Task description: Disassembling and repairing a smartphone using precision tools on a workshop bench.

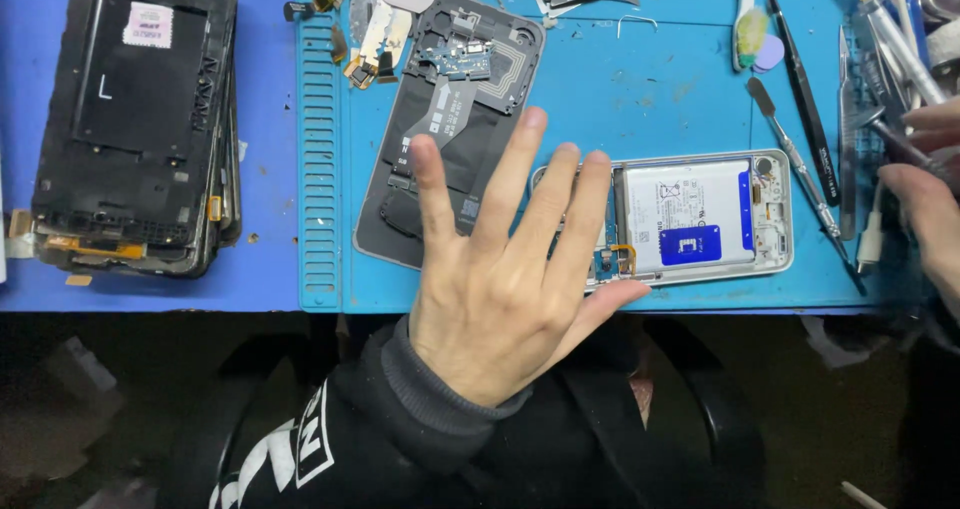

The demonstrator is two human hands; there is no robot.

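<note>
Head view: left hand point(500, 289) over opened phone point(690, 219)

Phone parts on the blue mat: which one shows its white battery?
The opened silver-framed phone by the left hand; the dark back cover and the stack of black frames show none.

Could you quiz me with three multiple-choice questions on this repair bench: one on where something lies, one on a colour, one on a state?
1. Where is the stack of dark phone frames?
A. far left
B. far right
C. under the left hand

2. What colour is the work mat?
A. red
B. blue
C. green

3. How is the left hand?
A. fisted
B. holding tweezers
C. flat, fingers spread

Answers: 1 A, it lies left of the mat. 2 B, the mat is plainly blue. 3 C, the palm lies down, partly over the opened phone, gripping nothing.
</note>
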